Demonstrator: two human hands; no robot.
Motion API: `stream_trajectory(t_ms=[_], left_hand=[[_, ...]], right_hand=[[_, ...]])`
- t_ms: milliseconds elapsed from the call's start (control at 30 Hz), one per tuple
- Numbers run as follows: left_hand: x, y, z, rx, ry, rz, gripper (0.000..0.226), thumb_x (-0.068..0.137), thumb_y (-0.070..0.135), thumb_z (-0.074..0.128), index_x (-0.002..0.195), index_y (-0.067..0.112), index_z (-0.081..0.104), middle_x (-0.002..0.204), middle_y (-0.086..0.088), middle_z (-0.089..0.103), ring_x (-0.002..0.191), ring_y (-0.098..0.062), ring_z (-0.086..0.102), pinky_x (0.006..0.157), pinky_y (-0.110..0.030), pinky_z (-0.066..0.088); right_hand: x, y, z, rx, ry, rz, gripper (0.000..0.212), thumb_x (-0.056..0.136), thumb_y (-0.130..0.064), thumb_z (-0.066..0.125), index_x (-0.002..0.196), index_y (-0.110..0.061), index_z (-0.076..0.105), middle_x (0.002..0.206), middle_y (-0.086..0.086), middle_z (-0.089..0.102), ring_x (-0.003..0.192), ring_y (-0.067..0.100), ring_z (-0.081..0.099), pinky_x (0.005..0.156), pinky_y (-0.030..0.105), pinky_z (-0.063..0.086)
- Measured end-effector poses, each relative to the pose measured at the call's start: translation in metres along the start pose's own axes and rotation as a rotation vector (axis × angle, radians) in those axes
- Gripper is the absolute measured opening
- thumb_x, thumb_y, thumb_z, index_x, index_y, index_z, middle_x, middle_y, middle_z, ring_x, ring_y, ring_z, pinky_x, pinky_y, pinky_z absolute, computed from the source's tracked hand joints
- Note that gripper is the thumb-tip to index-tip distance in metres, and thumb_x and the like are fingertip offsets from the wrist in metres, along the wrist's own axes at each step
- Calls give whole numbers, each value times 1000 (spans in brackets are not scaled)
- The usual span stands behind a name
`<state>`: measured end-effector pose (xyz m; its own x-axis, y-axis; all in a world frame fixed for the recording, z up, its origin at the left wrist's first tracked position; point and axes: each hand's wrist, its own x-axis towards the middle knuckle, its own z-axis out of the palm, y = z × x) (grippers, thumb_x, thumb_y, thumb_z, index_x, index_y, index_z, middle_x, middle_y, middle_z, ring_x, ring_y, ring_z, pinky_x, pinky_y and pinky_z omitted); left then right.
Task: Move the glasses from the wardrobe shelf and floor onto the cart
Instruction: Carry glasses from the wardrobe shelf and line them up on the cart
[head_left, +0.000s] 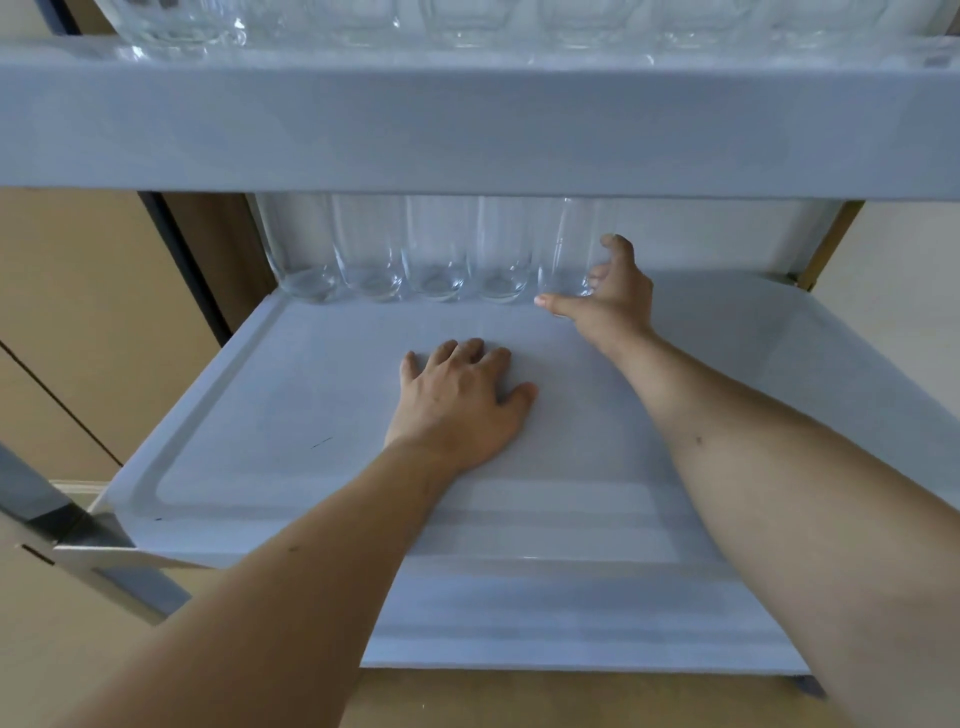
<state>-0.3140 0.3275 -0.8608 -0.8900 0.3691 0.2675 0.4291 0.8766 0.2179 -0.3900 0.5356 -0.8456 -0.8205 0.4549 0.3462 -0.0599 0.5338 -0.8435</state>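
Observation:
A row of several clear tall glasses stands along the back edge of the cart's white middle tray. My right hand reaches to the rightmost glass in that row, thumb across its base at the front and fingers curled round its right side. My left hand rests palm down on the tray's middle with straight fingers and holds nothing. The upper halves of the glasses are hidden behind the upper tray.
The cart's upper tray spans the view overhead and carries several more clear glasses. To the right of the held glass the middle tray is bare. A metal cart leg stands at the lower left, beige panels behind it.

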Motion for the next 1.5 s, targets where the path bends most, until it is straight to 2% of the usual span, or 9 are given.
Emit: stream_trajectory(t_ms=[133, 333, 467, 567, 700, 833, 1100, 1367, 1500], left_hand=[[1, 0, 2, 1, 23, 2, 46, 93, 65, 37, 117, 32, 58, 125, 8, 56, 131, -20, 42, 111, -53, 27], [2, 1, 4, -6, 40, -1, 49, 91, 66, 36, 120, 33, 58, 129, 8, 57, 133, -20, 42, 111, -53, 25], [0, 2, 4, 1, 44, -4, 50, 91, 65, 35, 120, 33, 58, 129, 8, 57, 132, -20, 42, 109, -50, 26], [1, 2, 4, 15, 39, -6, 48, 92, 65, 36, 120, 32, 57, 129, 9, 56, 132, -20, 42, 109, -49, 26], [0, 3, 4, 22, 39, -7, 48, 93, 65, 37, 122, 33, 57, 131, 8, 56, 133, -19, 42, 108, -48, 27], [0, 4, 3, 31, 30, -13, 50, 92, 66, 35, 123, 33, 57, 133, 8, 56, 133, -20, 42, 108, -49, 28], [-2, 7, -4, 0, -6, -45, 62, 84, 68, 30, 125, 31, 58, 137, 4, 55, 135, -22, 41, 109, -50, 27], [-10, 14, -20, 60, 31, -46, 59, 97, 59, 43, 143, 22, 49, 149, -7, 48, 140, -29, 37, 113, -44, 29], [-44, 17, -31, 112, -119, -29, 65, 99, 61, 34, 152, 24, 35, 159, -9, 34, 147, -32, 26, 118, -47, 24]], right_hand=[[11, 0, 4, -12, 2, 7, 108, 55, -39, 97, 145, -22, 40, 105, -2, 54, 98, 15, 57, 93, 27, 49], [15, 1, 8, -5, 11, 21, 111, 59, -40, 97, 149, -20, 36, 111, -1, 53, 111, 20, 59, 100, 30, 47], [12, 0, 9, -49, -21, 6, 110, 66, -46, 92, 152, -18, 29, 133, 7, 57, 123, 24, 56, 104, 32, 44], [9, -2, 10, -69, -50, 15, 112, 72, -48, 87, 157, -16, 20, 151, 9, 48, 134, 26, 50, 108, 32, 40], [1, -9, 3, -76, -74, 68, 123, 70, -51, 88, 158, -11, 13, 151, 10, 47, 137, 27, 47, 104, 27, 38], [-17, -14, -7, -149, -80, 107, 115, 70, -50, 88, 153, -7, 20, 147, 13, 48, 137, 31, 45, 101, 29, 37], [-72, -20, -39, -435, -179, -32, 98, 84, -50, 76, 156, -10, 24, 159, 11, 34, 146, 26, 33, 111, 33, 31], [-143, -23, -87, -542, -324, -70, 77, 91, -45, 67, 155, -15, 35, 160, 9, 35, 148, 24, 30, 117, 32, 27], [-179, -32, -117, -505, -316, 22, 73, 91, -46, 68, 151, -11, 44, 156, 13, 42, 147, 27, 33, 117, 30, 23]])
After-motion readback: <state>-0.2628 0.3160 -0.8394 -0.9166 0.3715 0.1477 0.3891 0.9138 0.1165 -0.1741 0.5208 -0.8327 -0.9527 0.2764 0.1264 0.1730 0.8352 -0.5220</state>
